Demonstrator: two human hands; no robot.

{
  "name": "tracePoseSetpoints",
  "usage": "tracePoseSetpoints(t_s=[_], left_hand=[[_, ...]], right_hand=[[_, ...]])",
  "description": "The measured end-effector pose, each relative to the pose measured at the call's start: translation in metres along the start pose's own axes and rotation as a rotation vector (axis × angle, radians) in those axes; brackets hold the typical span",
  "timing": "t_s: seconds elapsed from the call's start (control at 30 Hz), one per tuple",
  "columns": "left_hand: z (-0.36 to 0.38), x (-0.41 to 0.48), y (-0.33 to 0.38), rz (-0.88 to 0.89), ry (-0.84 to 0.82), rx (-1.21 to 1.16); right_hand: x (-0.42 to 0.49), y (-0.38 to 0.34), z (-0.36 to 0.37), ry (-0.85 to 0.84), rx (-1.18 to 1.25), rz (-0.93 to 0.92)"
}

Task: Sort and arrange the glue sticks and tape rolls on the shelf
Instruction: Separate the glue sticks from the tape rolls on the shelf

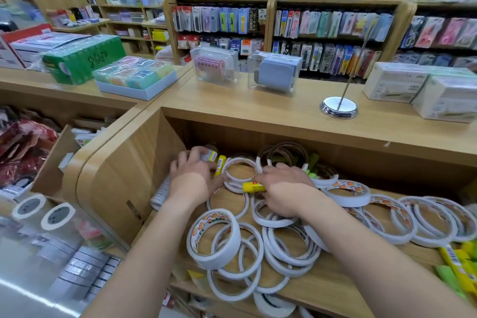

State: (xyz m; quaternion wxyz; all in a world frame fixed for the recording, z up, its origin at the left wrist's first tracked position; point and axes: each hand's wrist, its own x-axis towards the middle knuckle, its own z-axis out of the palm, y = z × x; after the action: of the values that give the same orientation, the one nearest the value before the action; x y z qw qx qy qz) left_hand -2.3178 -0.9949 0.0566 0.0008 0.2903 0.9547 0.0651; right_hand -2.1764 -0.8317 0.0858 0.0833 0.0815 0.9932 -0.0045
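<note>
We had both hands deep in the shelf (134,175), near its back left corner. Our right hand (281,188) pinched a yellow glue stick (254,186) between thumb and fingertips. It held the stick level, just over the rim of a thin white tape roll (241,159). Our left hand (192,175) had its fingers curled round a grey-labelled glue stick (207,156), close against the left wall. A second yellow glue stick (220,165) lay just beside that hand, towards the thin roll.

The loose tape rolls (347,196) lay overlapping across the shelf board, from the middle out to the right edge. A wide tape roll (210,257) leaned on others near the front edge, and brown tape rolls (286,144) stood at the back.

We judged the glue sticks to be light, stiff and smooth. Being round, they would roll if laid down loose, so a pinch round the middle of the barrel suited them best. The tape rolls looked light and fairly stiff too. The thin ones could flex a little and would slide over one another. We thought it best to hook fingers through the open centre, or to take several by their outer rims as a stack.
</note>
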Motion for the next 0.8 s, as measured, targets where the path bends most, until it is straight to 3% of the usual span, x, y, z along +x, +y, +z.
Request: tracePoseSetpoints(t_s=[0.27, 0.43, 0.53, 0.67, 0.8], left_hand=[[0.012, 0.011, 0.009, -0.036, -0.027, 0.043], [0.013, 0.017, 0.01, -0.058, -0.025, 0.048], [0.012, 0.019, 0.013, -0.079, -0.031, 0.016], [0.004, 0.02, 0.013, -0.105, -0.04, -0.104], [-0.011, -0.007, 0.012, -0.015, 0.131, -0.411]], right_hand=[[-0.009, 0.006, 0.004, -0.014, 0.048, 0.063], [-0.005, 0.003, 0.006, 0.134, 0.261, 0.092], [-0.001, 0.0, 0.007, 0.129, 0.286, 0.112], [0.002, 0.005, 0.006, 0.137, 0.372, 0.14], [-0.008, 0.006, 0.002, 0.208, 0.557, 0.144]])
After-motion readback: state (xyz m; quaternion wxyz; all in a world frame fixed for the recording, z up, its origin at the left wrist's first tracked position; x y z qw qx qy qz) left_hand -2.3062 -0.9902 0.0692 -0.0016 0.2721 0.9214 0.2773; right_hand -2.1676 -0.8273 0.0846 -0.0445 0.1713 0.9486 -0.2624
